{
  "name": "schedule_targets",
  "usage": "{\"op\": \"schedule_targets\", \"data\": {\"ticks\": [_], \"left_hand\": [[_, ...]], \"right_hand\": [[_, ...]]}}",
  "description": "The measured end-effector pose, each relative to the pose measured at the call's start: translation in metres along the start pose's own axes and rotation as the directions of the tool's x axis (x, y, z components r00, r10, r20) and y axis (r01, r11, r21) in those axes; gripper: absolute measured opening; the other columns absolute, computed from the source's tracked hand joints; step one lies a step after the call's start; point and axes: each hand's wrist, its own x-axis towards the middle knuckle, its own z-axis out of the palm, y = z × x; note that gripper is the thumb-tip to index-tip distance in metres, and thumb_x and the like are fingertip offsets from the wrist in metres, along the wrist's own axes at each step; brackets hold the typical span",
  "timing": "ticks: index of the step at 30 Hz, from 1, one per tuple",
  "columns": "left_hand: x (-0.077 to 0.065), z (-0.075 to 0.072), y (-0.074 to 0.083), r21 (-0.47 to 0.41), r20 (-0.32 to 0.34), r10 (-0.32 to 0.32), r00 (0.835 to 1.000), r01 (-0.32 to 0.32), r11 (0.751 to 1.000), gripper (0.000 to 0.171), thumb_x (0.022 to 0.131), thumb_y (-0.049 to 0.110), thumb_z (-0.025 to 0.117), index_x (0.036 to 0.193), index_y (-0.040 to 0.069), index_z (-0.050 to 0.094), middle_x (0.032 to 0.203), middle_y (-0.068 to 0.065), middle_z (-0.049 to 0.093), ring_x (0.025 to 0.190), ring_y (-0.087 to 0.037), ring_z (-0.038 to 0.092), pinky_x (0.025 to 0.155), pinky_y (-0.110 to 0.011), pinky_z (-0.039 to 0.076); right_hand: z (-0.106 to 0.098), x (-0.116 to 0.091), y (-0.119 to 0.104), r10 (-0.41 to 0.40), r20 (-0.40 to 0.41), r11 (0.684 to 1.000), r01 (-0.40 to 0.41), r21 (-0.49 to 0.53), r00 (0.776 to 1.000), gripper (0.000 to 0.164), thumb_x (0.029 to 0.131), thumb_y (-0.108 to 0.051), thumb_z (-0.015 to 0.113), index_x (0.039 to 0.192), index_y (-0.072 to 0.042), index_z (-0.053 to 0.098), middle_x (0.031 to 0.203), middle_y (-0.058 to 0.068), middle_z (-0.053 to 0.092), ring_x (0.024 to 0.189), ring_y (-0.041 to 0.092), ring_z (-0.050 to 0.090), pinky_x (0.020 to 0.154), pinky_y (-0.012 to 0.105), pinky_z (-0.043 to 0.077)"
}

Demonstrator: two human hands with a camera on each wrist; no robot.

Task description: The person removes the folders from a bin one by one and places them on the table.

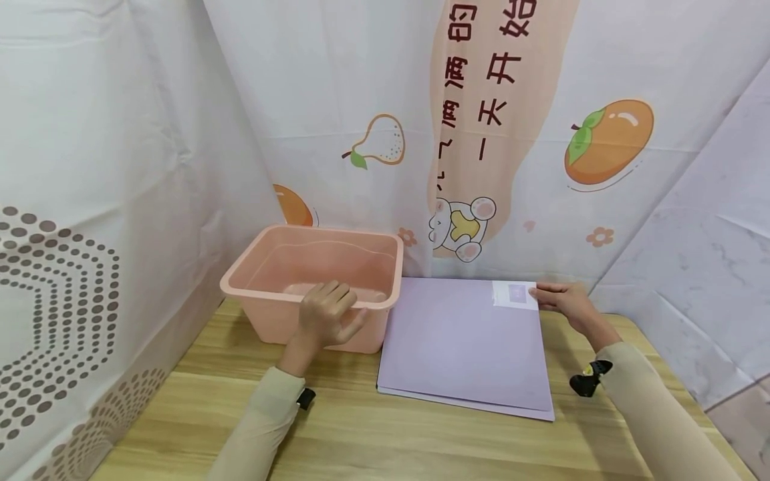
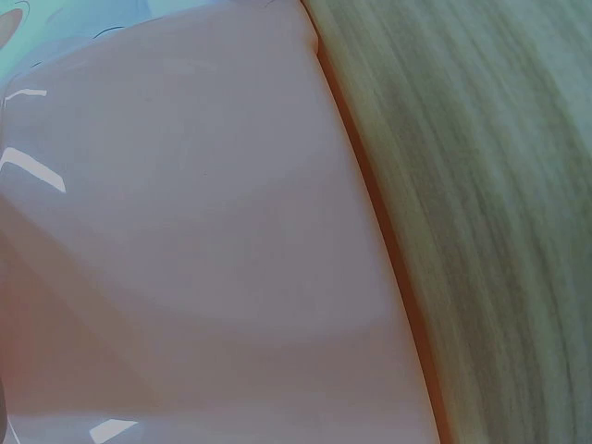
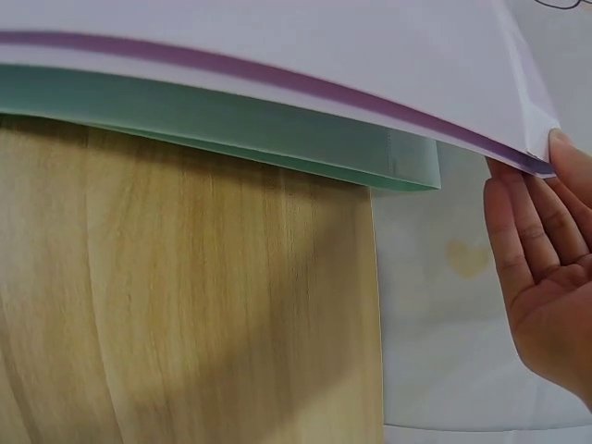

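A pink plastic basin (image 1: 252, 294) stands at the back left of the table. My left hand (image 1: 327, 314) grips its front rim, fingers curled over the edge and thumb outside; the left wrist view shows only the basin's glossy wall (image 2: 203, 203). Right of the basin lies a light purple file folder (image 1: 463, 347) with a white label at its far right corner. My right hand (image 1: 565, 304) pinches that corner, and in the right wrist view the hand (image 3: 550, 268) has the thumb on top and fingers underneath. The corner is lifted above a green folder (image 3: 277, 134) beneath it.
The wood-grain table (image 1: 361, 427) carries the basin and folders. A white printed curtain (image 1: 337, 80) hangs right behind them, with more hanging cloth on the left and right sides. The table's far edge meets the curtain.
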Motion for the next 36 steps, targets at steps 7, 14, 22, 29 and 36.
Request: {"op": "schedule_targets", "data": {"ticks": [7,14,22,29,36], "left_hand": [[0.001,-0.001,-0.001,0.008,0.001,-0.002,1.000,0.002,1.000,0.044,0.096,0.044,0.049,0.069,0.010,0.059,0.064,-0.002,0.056,0.054,-0.019,0.050,0.047,-0.031,0.039],[-0.001,0.000,-0.001,0.007,-0.004,0.002,1.000,-0.002,1.000,0.044,0.096,0.044,0.049,0.069,0.010,0.058,0.064,-0.002,0.055,0.054,-0.020,0.047,0.047,-0.030,0.036],[0.000,-0.002,-0.001,0.014,-0.003,-0.002,1.000,0.002,1.000,0.046,0.097,0.044,0.047,0.069,0.010,0.058,0.064,-0.002,0.055,0.052,-0.019,0.046,0.047,-0.030,0.035],[0.000,-0.003,0.000,0.008,0.011,-0.005,1.000,0.005,1.000,0.045,0.097,0.044,0.047,0.068,0.010,0.057,0.063,-0.002,0.055,0.052,-0.018,0.046,0.047,-0.029,0.036],[0.000,-0.002,0.001,0.004,0.019,-0.002,1.000,0.002,1.000,0.044,0.097,0.044,0.048,0.069,0.011,0.058,0.063,-0.001,0.055,0.053,-0.018,0.047,0.047,-0.029,0.037]], "right_hand": [[0.003,0.002,-0.002,0.025,0.031,0.997,-0.028,0.078,0.999,0.070,0.099,-0.025,0.068,0.147,0.014,0.036,0.094,-0.022,0.070,0.085,-0.002,0.072,0.084,0.023,0.059],[0.005,0.005,-0.002,0.044,0.047,0.992,-0.049,0.117,0.998,0.069,0.099,-0.020,0.067,0.148,0.016,0.034,0.092,-0.020,0.072,0.083,-0.001,0.072,0.083,0.024,0.059],[0.007,0.008,-0.001,0.061,0.033,0.990,-0.064,0.125,0.998,0.070,0.098,-0.020,0.068,0.147,0.016,0.034,0.090,-0.019,0.073,0.081,0.001,0.073,0.084,0.025,0.059],[0.011,0.010,0.002,0.086,0.020,0.992,-0.087,0.091,0.996,0.069,0.098,-0.023,0.069,0.146,0.015,0.038,0.093,-0.014,0.074,0.080,0.001,0.073,0.085,0.028,0.060],[0.011,0.009,0.006,0.115,0.007,0.991,-0.115,0.068,0.993,0.067,0.098,-0.022,0.068,0.145,0.015,0.038,0.096,-0.010,0.076,0.078,0.000,0.072,0.080,0.024,0.060]]}}
